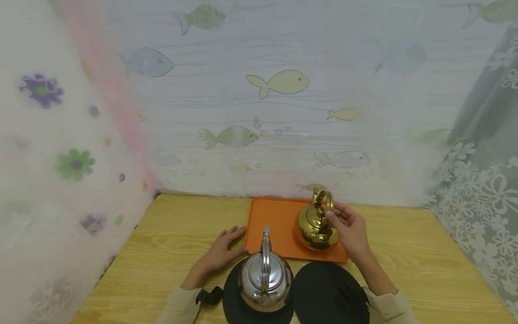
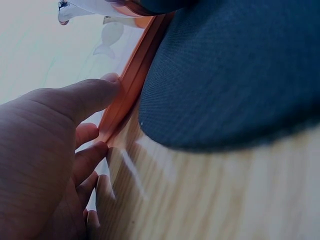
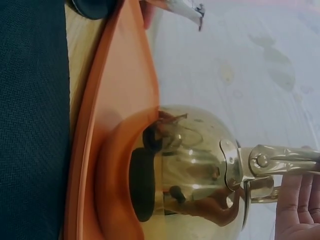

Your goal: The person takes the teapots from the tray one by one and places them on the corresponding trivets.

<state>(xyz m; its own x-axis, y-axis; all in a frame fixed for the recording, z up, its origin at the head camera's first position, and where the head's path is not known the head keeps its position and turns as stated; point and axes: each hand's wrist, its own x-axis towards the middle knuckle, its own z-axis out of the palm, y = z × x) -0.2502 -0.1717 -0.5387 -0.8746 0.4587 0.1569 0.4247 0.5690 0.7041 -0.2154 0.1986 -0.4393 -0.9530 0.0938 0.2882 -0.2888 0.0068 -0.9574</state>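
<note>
A gold teakettle (image 1: 317, 227) stands on the right part of an orange tray (image 1: 275, 225). My right hand (image 1: 351, 227) grips its raised handle, thumb on the near side and fingers behind. In the right wrist view the gold kettle (image 3: 190, 175) shows its shiny side, and part of my right hand (image 3: 299, 207) is beside the handle. My left hand (image 1: 222, 249) rests at the tray's left edge with fingers spread; in the left wrist view its thumb touches the tray rim (image 2: 127, 85). A silver teakettle (image 1: 265, 276) stands nearer me, its handle upright.
Two round black mats lie side by side in front of the tray; the silver kettle is on the left mat (image 1: 230, 292), and the right mat (image 1: 329, 292) is bare. They lie on a wood-grain table (image 1: 174, 225). A fish-print curtain (image 1: 283, 112) hangs behind its far edge.
</note>
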